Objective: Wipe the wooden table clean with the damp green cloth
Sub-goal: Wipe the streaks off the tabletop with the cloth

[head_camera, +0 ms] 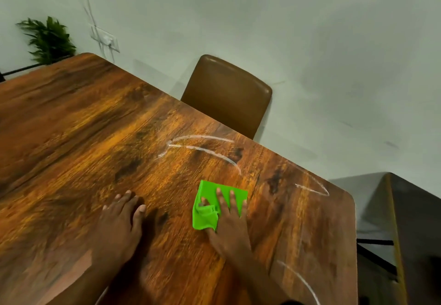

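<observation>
Hands flat on table [71,125] — right [230,223] pressing green cloth [210,207], left [119,221] bare.

From where I stand, no word, label, brand or number can be read anywhere, neither on the wooden table [95,125], where the white chalk-like curves [202,147] spell nothing, nor on the green cloth [210,209] or the chair [226,94].
</observation>
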